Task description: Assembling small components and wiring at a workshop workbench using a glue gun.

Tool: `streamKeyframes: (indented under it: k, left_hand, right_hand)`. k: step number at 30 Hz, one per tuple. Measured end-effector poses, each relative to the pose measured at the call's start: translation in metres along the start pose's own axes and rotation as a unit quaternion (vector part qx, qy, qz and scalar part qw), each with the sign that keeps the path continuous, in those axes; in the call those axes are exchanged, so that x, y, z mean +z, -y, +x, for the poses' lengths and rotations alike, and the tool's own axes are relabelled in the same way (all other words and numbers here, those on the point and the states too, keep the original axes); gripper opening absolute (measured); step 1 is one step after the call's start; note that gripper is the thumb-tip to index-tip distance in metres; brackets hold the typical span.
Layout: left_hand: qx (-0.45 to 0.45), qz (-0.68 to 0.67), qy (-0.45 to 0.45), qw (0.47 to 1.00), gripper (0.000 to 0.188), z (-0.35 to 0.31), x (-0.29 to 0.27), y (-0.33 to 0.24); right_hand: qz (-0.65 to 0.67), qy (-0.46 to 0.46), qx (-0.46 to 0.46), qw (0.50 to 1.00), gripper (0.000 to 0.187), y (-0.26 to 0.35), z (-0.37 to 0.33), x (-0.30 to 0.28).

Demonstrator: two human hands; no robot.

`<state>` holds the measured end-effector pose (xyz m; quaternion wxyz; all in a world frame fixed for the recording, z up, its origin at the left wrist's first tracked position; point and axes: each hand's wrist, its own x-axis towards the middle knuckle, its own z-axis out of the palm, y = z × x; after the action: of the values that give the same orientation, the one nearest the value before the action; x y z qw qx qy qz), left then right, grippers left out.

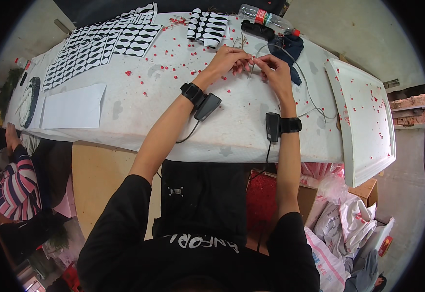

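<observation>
My left hand (228, 62) and my right hand (275, 72) meet fingertip to fingertip above the white-covered table (193, 131). Thin brownish twigs (240, 43) stick up behind my left fingers, which are closed on them. The right thumb and forefinger are pinched together; what lies between them is too small to make out. A thin grey wire (301, 70) loops past my right hand and down the table. Small red beads (176, 77) lie scattered on the cloth left of my hands. Both wrists wear black straps with small dark boxes.
Black-and-white patterned sheets (95, 48) and white paper (73, 107) lie at left. A plastic bottle (268, 18), a black case (257, 30) and dark cloth (288, 53) sit at the back. A white tray (366, 117) with red beads overhangs the right edge. Another person (20, 180) is at left.
</observation>
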<state>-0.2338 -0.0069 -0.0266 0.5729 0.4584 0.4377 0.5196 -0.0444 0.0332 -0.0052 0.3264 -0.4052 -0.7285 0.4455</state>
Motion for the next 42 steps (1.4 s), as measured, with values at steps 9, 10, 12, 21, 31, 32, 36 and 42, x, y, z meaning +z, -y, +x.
streamKeyframes:
  k: [9, 10, 12, 21, 31, 32, 36, 42]
  left_hand:
    - [-0.008, -0.003, 0.004, 1.000, 0.025, -0.0007, 0.0012, -0.0003]
    - [-0.009, -0.003, 0.004, 1.000, 0.026, -0.0005, 0.0011, 0.0000]
    - [-0.010, -0.005, 0.003, 1.000, 0.025, 0.0002, 0.0007, 0.0003]
    - [-0.009, -0.013, 0.002, 1.000, 0.025, 0.0013, 0.0004, 0.0023]
    - [-0.005, 0.003, 0.001, 1.000, 0.026, 0.0015, 0.0010, 0.0030]
    - [-0.003, 0.003, 0.002, 1.000, 0.026, 0.0011, 0.0010, 0.0027]
    - [0.004, 0.003, 0.006, 1.000, 0.026, -0.0001, 0.0024, 0.0021]
    - [0.017, 0.007, 0.008, 1.000, 0.024, -0.0002, 0.0029, 0.0028]
  right_hand:
    - [0.013, 0.007, 0.011, 1.000, 0.018, 0.0010, -0.0011, 0.0005]
    - [0.011, 0.009, 0.013, 1.000, 0.018, 0.0014, -0.0012, 0.0005]
    - [0.010, 0.008, 0.011, 1.000, 0.018, 0.0019, -0.0014, 0.0004]
    - [0.002, 0.007, 0.005, 1.000, 0.020, 0.0005, -0.0014, 0.0010]
    - [-0.006, 0.011, -0.024, 1.000, 0.020, -0.0046, 0.0002, 0.0014]
    - [-0.007, 0.013, -0.034, 0.999, 0.019, -0.0050, 0.0003, 0.0017]
    - [-0.012, 0.020, -0.056, 0.998, 0.017, -0.0069, -0.0002, 0.0012]
    - [-0.013, 0.032, -0.077, 0.996, 0.015, -0.0062, 0.0002, 0.0017]
